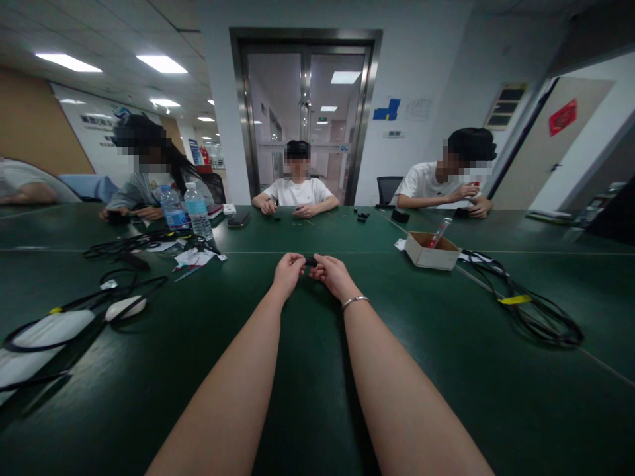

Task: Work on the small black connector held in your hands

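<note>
Head camera looks down along two bare forearms stretched over a dark green table point(446, 377), with the hands meeting near its middle. The left hand point(288, 271) and the right hand point(333, 272) each pinch one end of a small black part point(311, 262). Their fingertips are closed on it from either side, so it sits between them just above the tabletop; it is too small to tell what it is. A thin silver bracelet point(355, 301) circles the right wrist. To the right of the hands, and apart from them, stands an open brown cardboard box point(429, 256) with a red and white tube point(439, 231) leaning out of it. Further right a coil of black cable with a yellow tag point(538, 317) lies on the table. To the left, two clear plastic water bottles point(197, 210) stand side by side, with loose black leads point(124, 246) and white paper scraps point(194, 256) in front of them and a white oval pad point(125, 307) nearer the camera. Three other people sit along the far edge: one in a grey top point(141, 190) on the left, one in a white shirt point(297, 192) in the middle before a metal-framed glass door point(305, 99), and another in a white T-shirt point(429, 182) on the right, all with their own hands down at the table.
</note>
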`<state>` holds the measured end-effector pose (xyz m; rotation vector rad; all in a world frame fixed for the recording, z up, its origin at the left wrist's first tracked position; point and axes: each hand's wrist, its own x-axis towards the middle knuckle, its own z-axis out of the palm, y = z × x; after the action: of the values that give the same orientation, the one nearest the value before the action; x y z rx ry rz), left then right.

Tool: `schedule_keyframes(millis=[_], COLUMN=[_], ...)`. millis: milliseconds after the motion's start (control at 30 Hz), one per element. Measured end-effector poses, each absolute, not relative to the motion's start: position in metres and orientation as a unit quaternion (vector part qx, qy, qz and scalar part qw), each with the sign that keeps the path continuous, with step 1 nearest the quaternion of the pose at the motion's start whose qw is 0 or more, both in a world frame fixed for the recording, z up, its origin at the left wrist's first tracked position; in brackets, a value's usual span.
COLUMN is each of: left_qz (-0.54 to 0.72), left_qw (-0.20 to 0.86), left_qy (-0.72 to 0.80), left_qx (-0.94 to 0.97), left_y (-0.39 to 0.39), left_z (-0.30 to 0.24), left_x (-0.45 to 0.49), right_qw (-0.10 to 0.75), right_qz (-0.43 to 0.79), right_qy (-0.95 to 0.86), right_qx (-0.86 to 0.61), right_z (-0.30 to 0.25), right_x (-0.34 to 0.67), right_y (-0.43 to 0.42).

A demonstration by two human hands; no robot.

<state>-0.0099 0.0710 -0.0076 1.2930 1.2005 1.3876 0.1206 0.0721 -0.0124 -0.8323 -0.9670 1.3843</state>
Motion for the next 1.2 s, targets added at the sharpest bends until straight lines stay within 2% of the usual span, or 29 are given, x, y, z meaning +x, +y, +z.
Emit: schedule_keyframes(millis=[300,533,1200], left_qz=[0.543,0.516,0.533], left_qw=[0.426,0.372,0.415], left_qy=[0.479,0.506,0.493], left_qx=[0.543,0.583,0.549], left_y=[0.076,0.078,0.077], left_z=[-0.015,-0.02,-0.017], left_x=[-0.011,-0.014,-0.01], right_qw=[0.598,0.594,0.596], right_qz=[0.6,0.602,0.596], right_qy=[-0.398,-0.392,-0.401], right_qx=[-0.353,-0.362,-0.358], right_z=[-0.011,-0.01,-0.013], right_x=[0.121,0.121,0.122], right_y=[0.071,0.07,0.072])
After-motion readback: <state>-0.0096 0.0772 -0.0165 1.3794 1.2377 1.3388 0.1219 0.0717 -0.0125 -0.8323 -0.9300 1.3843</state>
